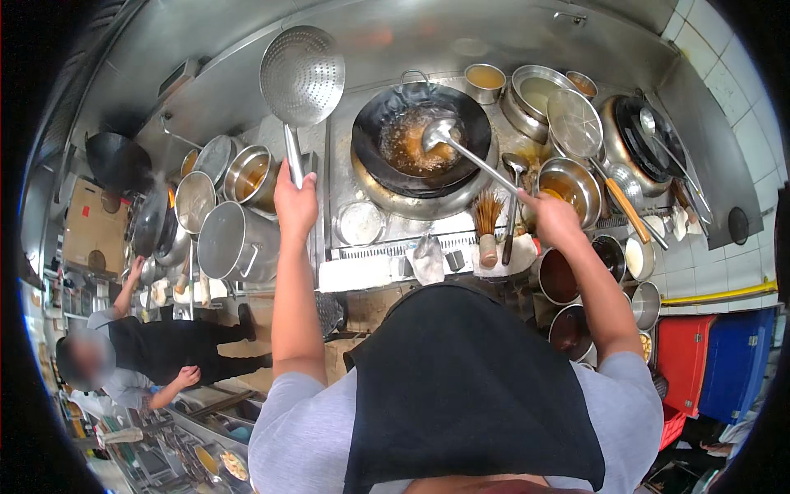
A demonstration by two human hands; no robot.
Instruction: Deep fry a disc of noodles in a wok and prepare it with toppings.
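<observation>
My left hand grips the metal handle of a perforated strainer ladle, held up to the left of the wok. No food shows on its round face. My right hand is closed around the end of a long-handled wok ladle, whose bowl dips into the dark wok. Brown bubbling liquid fills the wok's bottom; whether anything lies beneath the surface I cannot tell. A bamboo brush and a dark-handled ladle lie between the wok and my right hand.
Right of the wok stand metal pots, one with amber liquid, and a wire skimmer. A second wok sits farther right. A tall steel pot stands left of my left forearm. Beyond it a co-worker stands at another wok station.
</observation>
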